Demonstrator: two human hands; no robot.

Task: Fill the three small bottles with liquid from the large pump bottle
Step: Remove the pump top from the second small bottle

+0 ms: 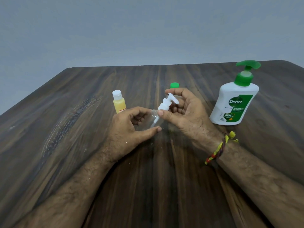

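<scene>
Clear plastic, see-through and empty-looking: that is the small bottle (152,120) I see held over the middle of the table (65,129). It is tipped, its long side running from low near me up and away to the right, with its white pump top (167,102) pointing up and to the right. My left hand (130,130) has its grip curled round the clear body, thumb below and fingers above. My right hand (185,111) has its grip pinched on the white pump top, thumb at the neck and fingers round the head. A small yellow bottle (119,102) with a white cap stands just behind my left hand. A green cap (174,85) peeks over my right fingers. The big white pump bottle (233,102) with a green pump stands upright to the right.
</scene>
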